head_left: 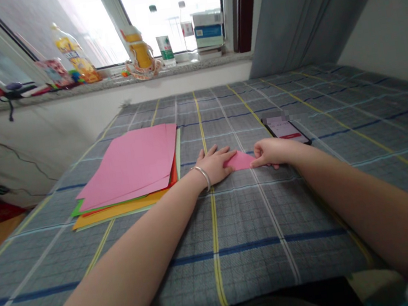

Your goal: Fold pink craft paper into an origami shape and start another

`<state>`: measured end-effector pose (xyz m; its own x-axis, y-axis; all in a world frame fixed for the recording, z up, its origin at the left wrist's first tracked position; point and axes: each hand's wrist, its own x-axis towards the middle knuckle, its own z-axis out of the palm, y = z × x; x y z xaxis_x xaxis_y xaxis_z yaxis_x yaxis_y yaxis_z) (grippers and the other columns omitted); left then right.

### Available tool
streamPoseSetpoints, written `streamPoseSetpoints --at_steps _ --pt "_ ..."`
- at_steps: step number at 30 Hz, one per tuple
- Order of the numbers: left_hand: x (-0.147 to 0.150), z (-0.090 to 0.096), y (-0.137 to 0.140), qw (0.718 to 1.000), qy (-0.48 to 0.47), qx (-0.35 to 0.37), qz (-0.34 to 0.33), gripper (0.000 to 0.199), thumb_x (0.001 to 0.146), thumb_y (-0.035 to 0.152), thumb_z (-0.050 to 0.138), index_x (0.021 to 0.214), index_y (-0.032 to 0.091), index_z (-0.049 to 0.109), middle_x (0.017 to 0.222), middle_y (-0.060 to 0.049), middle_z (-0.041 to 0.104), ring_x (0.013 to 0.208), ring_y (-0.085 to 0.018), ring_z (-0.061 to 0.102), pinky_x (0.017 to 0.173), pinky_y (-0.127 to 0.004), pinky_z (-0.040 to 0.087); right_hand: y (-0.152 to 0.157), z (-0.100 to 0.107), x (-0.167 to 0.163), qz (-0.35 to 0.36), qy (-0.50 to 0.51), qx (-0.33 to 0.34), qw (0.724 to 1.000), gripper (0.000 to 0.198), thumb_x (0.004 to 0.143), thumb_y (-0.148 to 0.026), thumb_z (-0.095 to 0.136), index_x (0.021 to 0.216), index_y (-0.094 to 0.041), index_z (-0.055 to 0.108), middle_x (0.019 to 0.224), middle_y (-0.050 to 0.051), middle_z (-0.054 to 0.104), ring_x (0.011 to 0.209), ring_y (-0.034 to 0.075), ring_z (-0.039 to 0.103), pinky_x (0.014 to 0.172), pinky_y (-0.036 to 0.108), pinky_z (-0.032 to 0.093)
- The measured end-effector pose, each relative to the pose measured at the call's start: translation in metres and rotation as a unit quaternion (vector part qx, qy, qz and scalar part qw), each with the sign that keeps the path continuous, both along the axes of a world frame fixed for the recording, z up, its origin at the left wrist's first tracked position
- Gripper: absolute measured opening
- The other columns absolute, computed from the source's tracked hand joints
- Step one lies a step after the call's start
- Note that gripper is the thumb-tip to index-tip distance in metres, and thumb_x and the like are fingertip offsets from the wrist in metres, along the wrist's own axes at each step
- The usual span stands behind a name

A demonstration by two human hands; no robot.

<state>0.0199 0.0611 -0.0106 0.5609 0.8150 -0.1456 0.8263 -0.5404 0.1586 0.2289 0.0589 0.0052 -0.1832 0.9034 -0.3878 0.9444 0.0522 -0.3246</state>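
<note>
A small folded piece of pink paper [240,161] lies on the plaid cloth between my two hands. My left hand [216,165], with a silver bangle at the wrist, rests flat with fingers spread, its fingertips on the paper's left end. My right hand [268,153] is curled, its thumb and finger pressed at the paper's right corner. The fingers cover both ends of the piece, so its full outline is hidden. Just beyond my right hand lies a phone [285,130] with its screen lit.
To the left sits a stack of coloured paper [133,163], pink on top with orange, yellow and green edges below. The plaid cloth [243,218] covers the whole surface. Bottles, including a yellow-labelled bottle [74,54], and a box [208,29] stand on the windowsill [110,82].
</note>
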Motion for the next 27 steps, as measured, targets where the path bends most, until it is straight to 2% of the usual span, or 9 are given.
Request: streamPoseSetpoints --at_steps 7,15,19,22,25,27 --pt "-0.019 0.004 0.007 0.999 0.010 -0.031 0.008 0.058 0.088 0.040 0.047 0.144 0.044 0.030 0.158 0.002 0.020 0.144 -0.037 0.010 0.108 -0.068 0.013 -0.001 0.002 0.006 -0.005 0.007 -0.032 0.999 0.023 0.078 -0.038 0.064 0.066 -0.022 0.051 0.052 -0.003 0.057 0.040 0.011 0.052 0.043 0.025 0.034" --pt "-0.030 0.018 0.004 0.998 0.030 -0.060 0.007 0.055 0.090 0.034 0.047 0.142 0.044 0.033 0.158 -0.001 0.016 0.145 -0.036 0.007 0.107 -0.068 0.015 -0.001 -0.001 0.015 -0.026 0.047 -0.064 0.996 0.026 0.079 -0.032 0.063 0.062 -0.021 0.046 0.050 -0.004 0.055 0.040 0.010 0.052 0.045 0.024 0.036" --pt "-0.035 0.019 0.005 0.997 0.035 -0.062 -0.008 0.056 0.090 0.031 0.047 0.142 0.045 0.033 0.158 0.000 0.015 0.145 -0.034 0.010 0.107 -0.068 0.016 0.002 -0.006 0.023 -0.022 0.044 -0.063 0.997 0.026 0.077 -0.037 0.065 0.064 -0.021 0.050 0.051 -0.003 0.058 0.043 0.012 0.055 0.046 0.024 0.037" --pt "-0.038 0.018 0.007 0.997 0.031 -0.063 -0.014 0.054 0.091 0.032 0.045 0.142 0.044 0.033 0.158 -0.001 0.014 0.145 -0.034 0.008 0.108 -0.066 0.015 0.002 -0.008 0.026 -0.016 0.061 -0.065 0.996 0.022 0.078 -0.034 0.063 0.066 -0.021 0.050 0.051 -0.003 0.057 0.042 0.012 0.054 0.045 0.024 0.037" --pt "-0.039 0.016 0.006 0.998 0.025 -0.055 -0.026 0.056 0.089 0.031 0.046 0.142 0.043 0.035 0.158 -0.002 0.016 0.145 -0.035 0.008 0.109 -0.064 0.016 -0.001 -0.007 0.027 -0.012 0.072 -0.047 0.996 0.016 0.077 -0.031 0.063 0.070 -0.022 0.051 0.053 -0.003 0.057 0.040 0.011 0.050 0.044 0.025 0.034" --pt "-0.038 0.013 0.005 0.999 0.012 -0.037 -0.023 0.057 0.086 0.029 0.048 0.140 0.042 0.039 0.157 -0.002 0.021 0.145 -0.035 0.011 0.109 -0.064 0.017 -0.005 -0.006 0.027 0.002 0.075 -0.001 0.997 0.012 0.074 -0.028 0.065 0.075 -0.022 0.054 0.060 -0.002 0.059 0.044 0.011 0.050 0.044 0.025 0.034"
